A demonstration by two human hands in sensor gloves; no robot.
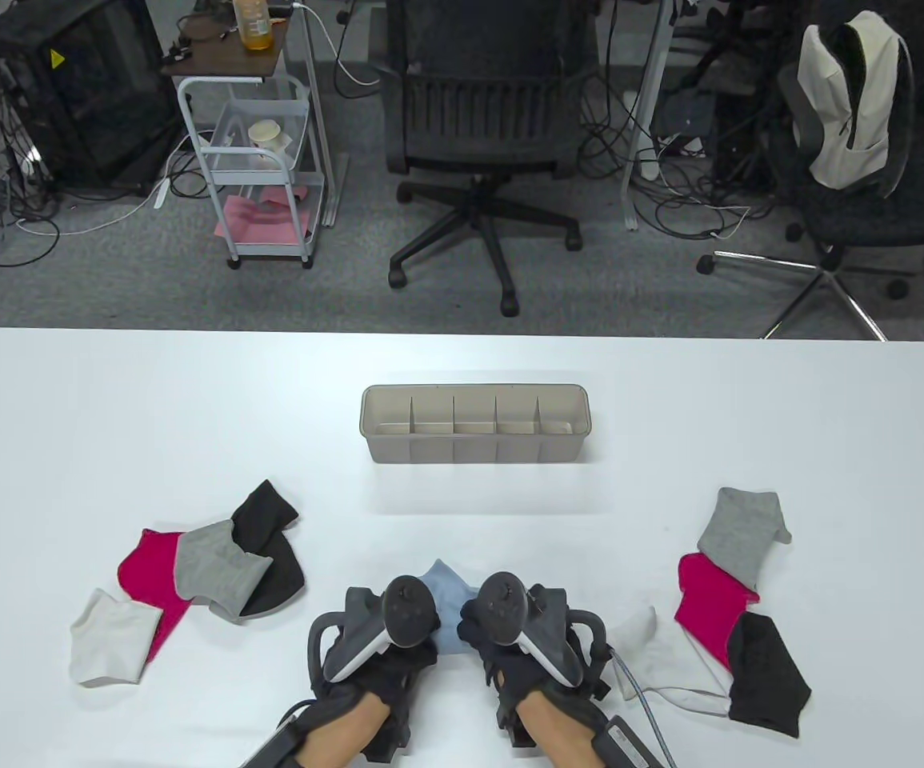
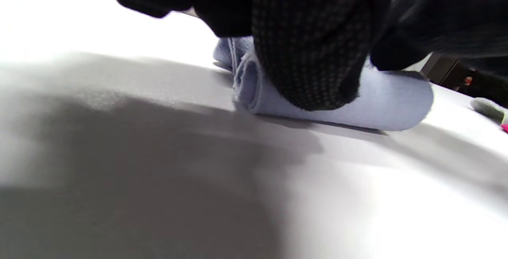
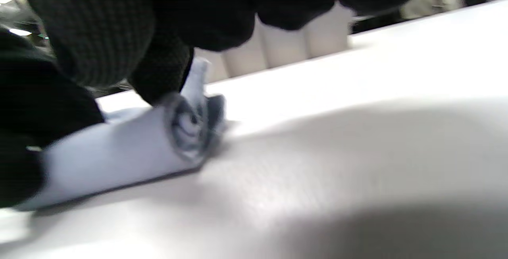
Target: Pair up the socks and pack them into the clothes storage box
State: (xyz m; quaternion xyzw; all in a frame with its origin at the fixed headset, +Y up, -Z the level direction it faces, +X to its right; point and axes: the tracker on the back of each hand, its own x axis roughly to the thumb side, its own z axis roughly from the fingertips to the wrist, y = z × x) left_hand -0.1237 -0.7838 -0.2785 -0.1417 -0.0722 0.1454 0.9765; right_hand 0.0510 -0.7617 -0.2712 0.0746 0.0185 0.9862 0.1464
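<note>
Fingers (image 2: 313, 52) of the left hand (image 1: 378, 640) are curled over the top of a light blue sock roll (image 2: 337, 100), pressing it to the table (image 1: 462, 384); fingers (image 3: 158, 72) of the right hand (image 1: 514, 636) are curled onto the same roll at its other end. Both hands therefore grip the roll, which lies at the near middle of the table, in front of the storage box (image 1: 475, 424).

Judged step: rolling the blue pair into a bundle. To do it well, both hands should advance evenly so the ends stay level, keep downward pressure so the layers stay tight, and hold the roll closed until it is seated in a compartment (all compartments appear vacant).

The wrist views show the spiral of layers at each end of the roll, which the table view does not: there the trackers cover the fingers and only the unrolled blue tip shows between the hands. The table view alone shows the remaining stock: a left pile (image 1: 190, 572) and a right pile (image 1: 730, 600), each with grey, pink, black and white socks.
</note>
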